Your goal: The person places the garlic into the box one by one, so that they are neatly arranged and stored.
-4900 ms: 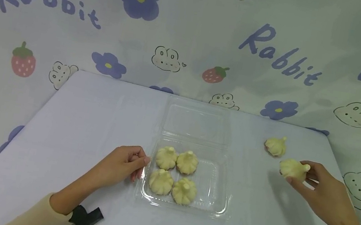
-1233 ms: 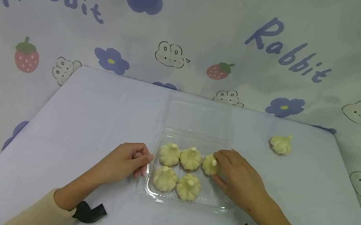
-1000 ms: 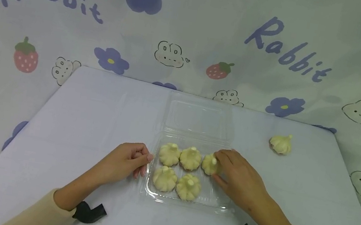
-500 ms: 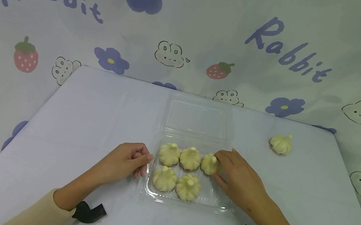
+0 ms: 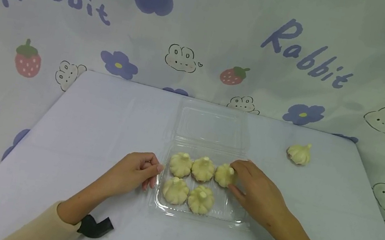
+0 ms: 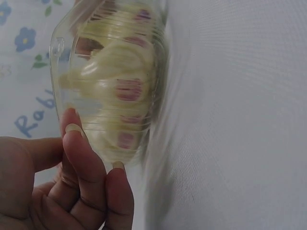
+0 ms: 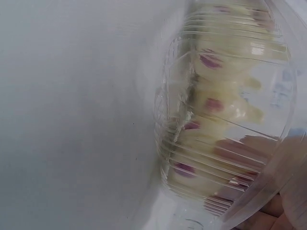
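In the head view a clear plastic clamshell box [image 5: 232, 223] lies with its lid [image 5: 210, 127] folded back. Several pale garlic bulbs [image 5: 200, 200] sit inside: two in the front row, three behind. My left hand [image 5: 134, 173] pinches the box's left rim; in the left wrist view its fingertips [image 6: 76, 136] are at the plastic edge. My right hand [image 5: 260, 193] reaches in over the right wall, thumb and fingers around the back-right garlic bulb [image 5: 223, 176], partly covering it. The right wrist view shows those fingers [image 7: 240, 155] through the ribbed wall.
One more garlic bulb [image 5: 299, 154] lies on the white tabletop [image 5: 100, 121], behind and to the right of the box. A patterned cloth [image 5: 208, 25] hangs behind the table. Black straps [image 5: 96, 227] are on both wrists.
Since the oldest frame, my right hand has brought a garlic bulb from the right into the box's back-right corner. In the last half second that bulb's stem leans slightly right. My left hand stays put.
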A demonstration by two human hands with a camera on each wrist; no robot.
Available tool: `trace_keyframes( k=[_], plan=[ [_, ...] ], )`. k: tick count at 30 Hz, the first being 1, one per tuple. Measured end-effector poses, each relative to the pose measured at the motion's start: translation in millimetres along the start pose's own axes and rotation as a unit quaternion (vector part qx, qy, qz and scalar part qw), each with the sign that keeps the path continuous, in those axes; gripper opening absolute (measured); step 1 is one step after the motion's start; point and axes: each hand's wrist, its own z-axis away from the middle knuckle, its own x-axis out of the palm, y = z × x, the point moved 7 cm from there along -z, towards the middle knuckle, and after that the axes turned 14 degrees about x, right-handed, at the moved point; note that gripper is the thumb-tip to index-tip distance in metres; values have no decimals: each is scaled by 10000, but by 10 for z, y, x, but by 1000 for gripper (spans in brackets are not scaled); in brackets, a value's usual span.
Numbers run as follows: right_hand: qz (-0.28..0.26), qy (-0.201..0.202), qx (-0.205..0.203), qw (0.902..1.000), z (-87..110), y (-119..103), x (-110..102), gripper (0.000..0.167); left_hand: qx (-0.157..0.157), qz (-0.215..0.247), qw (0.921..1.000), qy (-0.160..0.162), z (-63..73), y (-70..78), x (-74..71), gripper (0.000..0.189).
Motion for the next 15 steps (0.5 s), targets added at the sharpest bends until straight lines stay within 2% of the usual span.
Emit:
trace_keyframes(
  k=[15],
  plan=[
    [-146,120,14,9998,6,-9,-6,51,15,20,10000,-3,3,19,1,26]
  ],
)
